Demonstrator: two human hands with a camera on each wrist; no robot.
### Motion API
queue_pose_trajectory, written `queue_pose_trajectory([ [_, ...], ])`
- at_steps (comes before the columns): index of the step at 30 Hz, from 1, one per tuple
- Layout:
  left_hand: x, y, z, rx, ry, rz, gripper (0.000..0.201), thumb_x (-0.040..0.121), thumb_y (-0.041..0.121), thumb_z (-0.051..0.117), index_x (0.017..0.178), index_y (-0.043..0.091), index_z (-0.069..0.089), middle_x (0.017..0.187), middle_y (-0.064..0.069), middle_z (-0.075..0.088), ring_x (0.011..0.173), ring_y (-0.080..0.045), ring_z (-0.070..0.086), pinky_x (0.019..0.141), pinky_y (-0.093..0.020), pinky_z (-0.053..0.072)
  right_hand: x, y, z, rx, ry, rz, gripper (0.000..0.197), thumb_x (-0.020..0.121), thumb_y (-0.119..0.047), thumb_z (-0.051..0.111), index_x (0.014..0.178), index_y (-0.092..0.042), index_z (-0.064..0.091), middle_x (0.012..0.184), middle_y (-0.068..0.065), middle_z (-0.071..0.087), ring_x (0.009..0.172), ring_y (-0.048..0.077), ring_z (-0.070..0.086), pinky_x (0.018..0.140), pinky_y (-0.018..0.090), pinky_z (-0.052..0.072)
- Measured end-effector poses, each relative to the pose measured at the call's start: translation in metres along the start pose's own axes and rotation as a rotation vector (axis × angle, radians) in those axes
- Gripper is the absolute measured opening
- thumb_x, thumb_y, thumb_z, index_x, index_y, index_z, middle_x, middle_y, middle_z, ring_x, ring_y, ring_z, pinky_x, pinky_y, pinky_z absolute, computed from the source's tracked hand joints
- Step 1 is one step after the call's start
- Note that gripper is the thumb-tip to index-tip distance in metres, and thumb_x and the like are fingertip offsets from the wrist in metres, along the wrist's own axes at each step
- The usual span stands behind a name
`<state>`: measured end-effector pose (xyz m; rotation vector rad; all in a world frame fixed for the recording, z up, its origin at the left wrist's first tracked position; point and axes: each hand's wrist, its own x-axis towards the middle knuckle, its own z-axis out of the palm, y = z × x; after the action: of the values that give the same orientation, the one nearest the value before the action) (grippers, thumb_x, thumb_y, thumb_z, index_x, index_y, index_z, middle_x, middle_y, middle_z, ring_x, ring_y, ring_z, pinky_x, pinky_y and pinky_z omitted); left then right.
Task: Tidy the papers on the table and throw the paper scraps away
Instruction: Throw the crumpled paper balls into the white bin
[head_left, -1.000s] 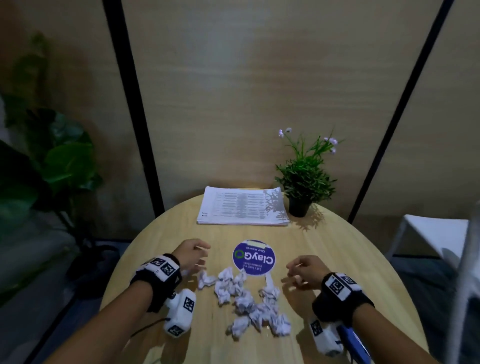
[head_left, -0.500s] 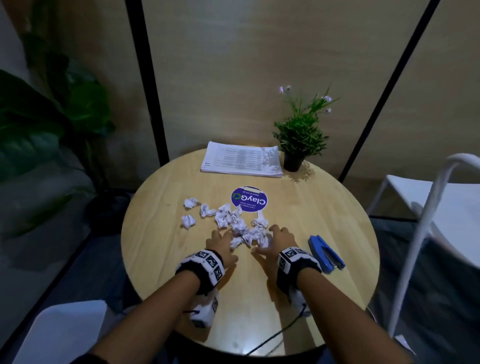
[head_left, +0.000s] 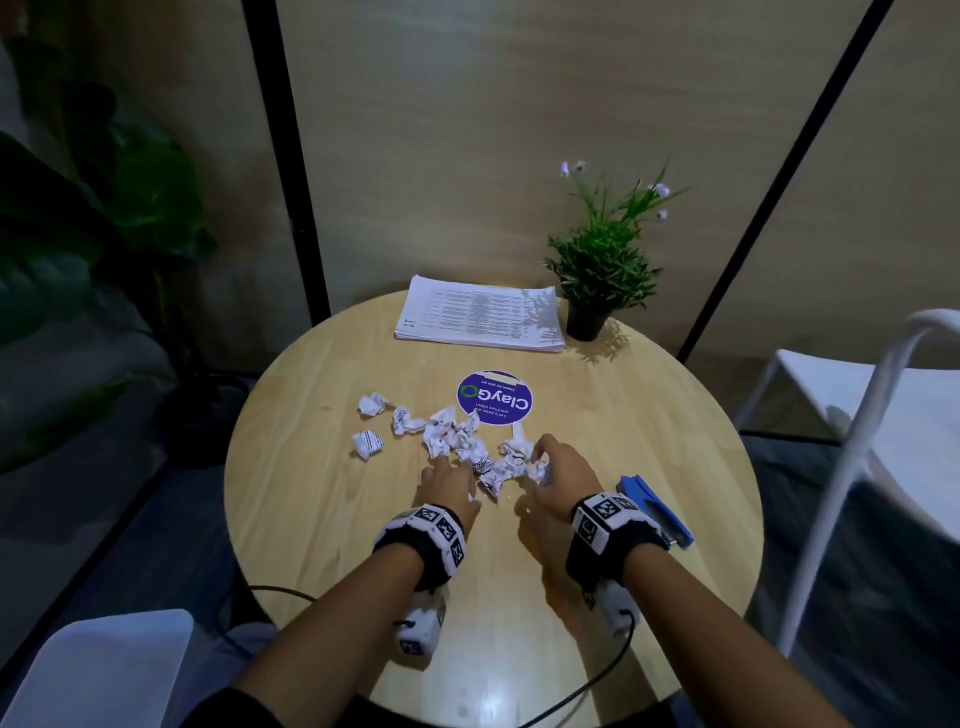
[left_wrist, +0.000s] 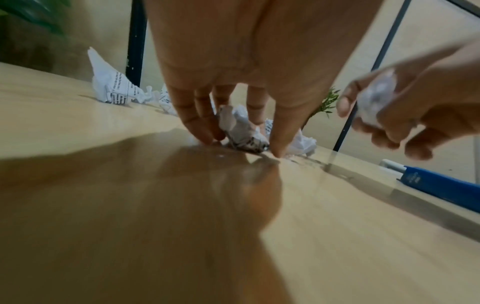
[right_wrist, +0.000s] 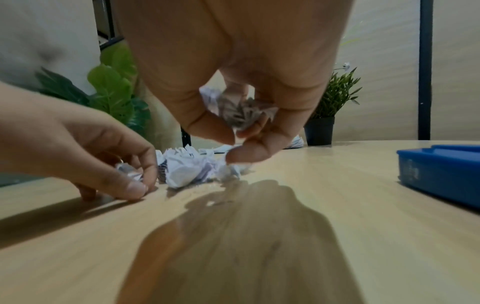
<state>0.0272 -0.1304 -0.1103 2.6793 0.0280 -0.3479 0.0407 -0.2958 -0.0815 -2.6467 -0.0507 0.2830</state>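
Her right hand (right_wrist: 233, 115) cups a crumpled white paper scrap (right_wrist: 239, 113); her left hand (left_wrist: 233, 98) pinches another crumpled printed scrap (left_wrist: 241, 131). Overfilled fists could spill scraps off the round wooden table (head_left: 322, 519).

Walls: tan wood-grain panels (head_left: 519, 130), split by black vertical and slanted bars (head_left: 283, 156).
Floor: dark, dim (head_left: 119, 519).
Desk: round, light wood top (head_left: 311, 519).
Seating: white chair (head_left: 883, 415) right of the desk; pale seat corner (head_left: 104, 670) at lower left.
Greenery: large-leaved plant (head_left: 93, 218) in the left corner, in shadow.
Light: low; soft glare on the desk's near edge.
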Motion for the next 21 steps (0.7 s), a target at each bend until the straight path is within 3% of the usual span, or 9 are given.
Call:
queue_pose_trajectory([
  [5,-0.005,-0.005,-0.003,-0.123,0.058,0.033,0.005,0.085,0.018,0.047,0.084,0.014,0.044,0.110,-0.013,0.053,0.100,-0.031,0.048,0.088,-0.040,0.043,0.009,-0.011,0.004,-0.078,-0.006,-0.093,0.036,0.081,-0.025,0.065,0.114,-0.020,0.053,0.096,0.003,0.041,0.092,0.027,0.053,0.072,0.026,0.036],
  [9,-0.003,-0.008,-0.015,-0.175,0.125,0.044,0.021,0.096,0.021,0.032,0.098,0.007,0.048,0.097,-0.016,0.063,0.078,-0.027,0.051,0.073,-0.037,0.045,0.014,-0.022,0.010,-0.120,-0.077,-0.049,0.060,0.071,-0.037,0.075,0.123,-0.025,0.048,0.116,0.007,0.053,0.107,0.027,0.055,0.085,0.032,0.045],
  [12,-0.002,-0.007,-0.023,-0.159,0.100,0.074,0.014,0.091,0.022,0.042,0.102,0.015,0.046,0.091,-0.010,0.064,0.080,-0.031,0.059,0.069,-0.035,0.046,0.016,-0.026,0.018,-0.141,-0.117,0.010,0.081,0.060,-0.050,0.079,0.129,-0.030,0.042,0.124,0.004,0.052,0.111,0.024,0.055,0.090,0.034,0.048],
  [14,0.002,-0.007,-0.025,-0.121,0.085,0.105,0.027,0.086,0.019,0.049,0.113,0.023,0.044,0.104,-0.006,0.063,0.091,-0.031,0.062,0.075,-0.035,0.048,0.013,-0.027,0.024,-0.116,-0.081,0.033,0.081,0.056,-0.052,0.079,0.126,-0.031,0.044,0.121,-0.001,0.054,0.107,0.020,0.058,0.087,0.032,0.050],
  [17,0.014,-0.009,-0.021,-0.010,0.062,0.151,0.060,0.084,0.011,0.052,0.133,0.037,0.031,0.129,-0.006,0.048,0.103,-0.031,0.060,0.082,-0.038,0.051,0.011,-0.026,0.034,-0.088,-0.004,-0.003,0.058,0.060,-0.048,0.071,0.111,-0.027,0.053,0.113,-0.005,0.059,0.096,0.017,0.059,0.081,0.028,0.052],
  [21,0.029,-0.008,-0.014,0.111,0.015,0.198,0.076,0.081,0.001,0.057,0.139,0.039,0.026,0.140,-0.010,0.028,0.107,-0.031,0.058,0.087,-0.039,0.054,0.013,-0.023,0.035,-0.075,-0.010,-0.037,0.029,0.073,-0.031,0.061,0.099,-0.019,0.057,0.103,0.003,0.065,0.089,0.022,0.060,0.075,0.027,0.049],
])
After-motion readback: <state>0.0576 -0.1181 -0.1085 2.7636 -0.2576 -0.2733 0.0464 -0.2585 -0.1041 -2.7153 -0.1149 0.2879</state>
